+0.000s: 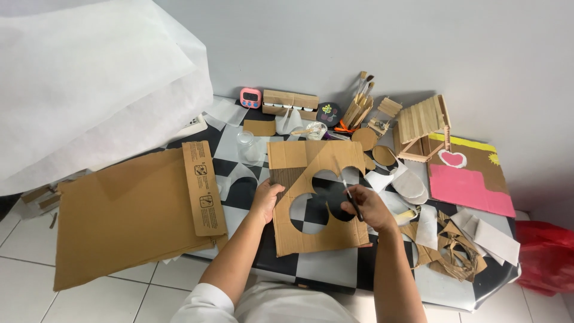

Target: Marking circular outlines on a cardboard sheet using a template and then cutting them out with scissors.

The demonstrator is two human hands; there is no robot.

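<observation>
A brown cardboard sheet (311,161) with several round holes cut out of its middle lies on a black-and-white checkered table (317,266). My left hand (267,198) grips the sheet's left edge. My right hand (366,206) holds a thin black-handled cutting tool (350,195) with its tip at the rim of the right-hand hole.
A large flat cardboard piece (128,215) hangs off the table's left side. White paper sheets (89,78) pile up at far left. At the back stand a pink timer (250,97), brushes (360,96) and a stick house (421,125). Painted cardboard (469,176) and scraps (454,245) lie right.
</observation>
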